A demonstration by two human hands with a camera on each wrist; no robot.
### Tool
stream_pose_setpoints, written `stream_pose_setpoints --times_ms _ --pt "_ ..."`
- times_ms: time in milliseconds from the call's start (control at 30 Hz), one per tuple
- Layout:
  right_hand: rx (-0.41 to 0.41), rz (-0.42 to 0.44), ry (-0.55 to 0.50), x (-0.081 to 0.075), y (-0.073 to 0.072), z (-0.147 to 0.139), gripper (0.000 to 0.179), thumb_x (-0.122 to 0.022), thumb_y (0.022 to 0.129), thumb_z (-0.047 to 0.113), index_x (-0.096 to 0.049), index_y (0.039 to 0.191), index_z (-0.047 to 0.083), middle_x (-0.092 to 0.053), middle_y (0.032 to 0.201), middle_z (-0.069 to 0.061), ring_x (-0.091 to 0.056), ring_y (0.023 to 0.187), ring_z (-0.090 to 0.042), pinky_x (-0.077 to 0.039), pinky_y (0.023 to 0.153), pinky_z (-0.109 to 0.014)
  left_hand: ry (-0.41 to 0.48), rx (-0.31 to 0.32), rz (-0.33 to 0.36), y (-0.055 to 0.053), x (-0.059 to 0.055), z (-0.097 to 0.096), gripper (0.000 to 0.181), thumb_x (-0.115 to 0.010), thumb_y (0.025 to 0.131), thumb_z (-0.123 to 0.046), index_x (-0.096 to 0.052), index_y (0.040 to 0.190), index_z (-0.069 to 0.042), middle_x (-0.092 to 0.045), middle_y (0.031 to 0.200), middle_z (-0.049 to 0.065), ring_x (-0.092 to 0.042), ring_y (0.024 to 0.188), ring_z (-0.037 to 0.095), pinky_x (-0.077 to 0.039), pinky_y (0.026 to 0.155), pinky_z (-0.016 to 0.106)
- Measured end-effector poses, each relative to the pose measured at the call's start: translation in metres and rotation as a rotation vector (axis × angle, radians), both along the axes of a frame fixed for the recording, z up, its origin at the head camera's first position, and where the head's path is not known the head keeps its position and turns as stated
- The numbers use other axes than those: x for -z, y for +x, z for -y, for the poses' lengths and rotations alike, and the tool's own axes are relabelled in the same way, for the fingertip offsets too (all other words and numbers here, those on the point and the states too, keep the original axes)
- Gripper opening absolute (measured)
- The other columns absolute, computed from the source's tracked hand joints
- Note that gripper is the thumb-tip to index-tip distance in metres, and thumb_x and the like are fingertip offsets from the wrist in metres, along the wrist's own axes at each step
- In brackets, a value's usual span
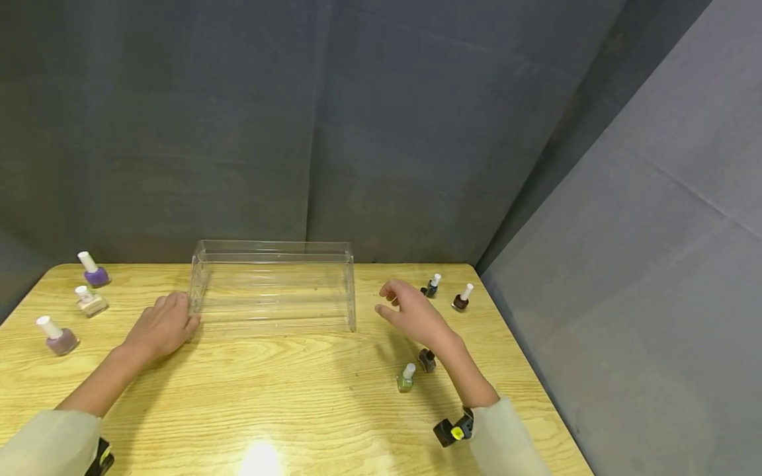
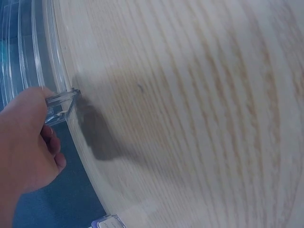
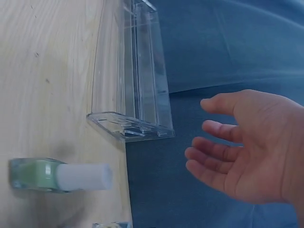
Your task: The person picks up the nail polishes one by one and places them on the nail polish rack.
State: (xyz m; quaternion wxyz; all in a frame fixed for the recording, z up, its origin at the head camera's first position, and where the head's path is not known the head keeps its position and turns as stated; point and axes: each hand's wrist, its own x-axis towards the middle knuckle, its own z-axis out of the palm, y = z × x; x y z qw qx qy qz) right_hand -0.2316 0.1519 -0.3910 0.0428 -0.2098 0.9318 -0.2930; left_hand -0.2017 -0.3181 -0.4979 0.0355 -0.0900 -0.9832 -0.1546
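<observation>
A clear plastic tiered rack (image 1: 274,325) stands at the back of the wooden table. At its left end, my left hand (image 1: 159,325) grips the side panel; the left wrist view shows the thumb by the panel edge (image 2: 64,97) and curled fingers below. My right hand (image 1: 411,312) hovers to the right of the rack, fingers loosely bent and apart, holding nothing. Nearest to that hand is a dark nail polish bottle (image 1: 432,287) with a white cap. Under the right forearm stand a green nail polish bottle (image 3: 40,175) and a dark bottle (image 1: 426,360).
Another dark polish bottle (image 1: 460,301) stands near the right table edge. Along the left side are a purple bottle (image 1: 96,275), a cream bottle (image 1: 92,304) and a mauve bottle (image 1: 62,342). Grey cloth (image 1: 256,132) hangs behind the table and along its right side.
</observation>
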Motion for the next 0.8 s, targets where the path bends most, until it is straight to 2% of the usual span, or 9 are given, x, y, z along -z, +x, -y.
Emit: stream_pose_setpoints --times_ms 167,433,633,800 --pt "0.060 -0.029 -0.120 0.011 0.017 -0.011 0.031 -0.069 0.096 0.020 -0.058 0.122 0.009 -0.057 0.116 -0.005 -0.057 0.110 -0.027 -0.048 0.091 -0.045 -0.015 0.000 -0.019 -0.001 0.002 0.001 0.025 -0.050 0.101 -0.022 -0.044 0.098 0.001 -0.044 0.085 0.010 -0.040 0.076 0.028 -0.035 0.064 0.044" --pt "0.181 -0.047 -0.265 0.038 0.049 -0.027 0.040 -0.075 0.090 0.014 -0.056 0.125 0.006 -0.057 0.121 -0.009 -0.055 0.114 -0.030 -0.045 0.096 -0.048 -0.042 0.000 -0.061 -0.002 0.000 -0.001 0.026 -0.055 0.098 -0.022 -0.044 0.096 0.001 -0.044 0.083 0.010 -0.041 0.075 0.029 -0.037 0.064 0.046" --pt "0.250 -0.014 -0.313 0.059 0.072 -0.037 0.047 -0.077 0.088 0.011 -0.054 0.128 0.003 -0.056 0.123 -0.013 -0.055 0.115 -0.035 -0.046 0.095 -0.052 -0.079 0.001 -0.082 0.000 0.000 0.000 0.027 -0.056 0.097 -0.023 -0.044 0.096 0.001 -0.044 0.081 0.009 -0.040 0.073 0.028 -0.034 0.063 0.042" --pt "0.291 0.036 -0.301 0.078 0.082 -0.041 0.047 -0.075 0.089 0.009 -0.052 0.128 0.003 -0.053 0.127 -0.018 -0.053 0.121 -0.038 -0.046 0.097 -0.051 -0.103 0.009 -0.087 0.000 0.001 0.002 0.027 -0.058 0.097 -0.023 -0.043 0.090 -0.002 -0.039 0.078 0.007 -0.037 0.071 0.026 -0.030 0.061 0.039"
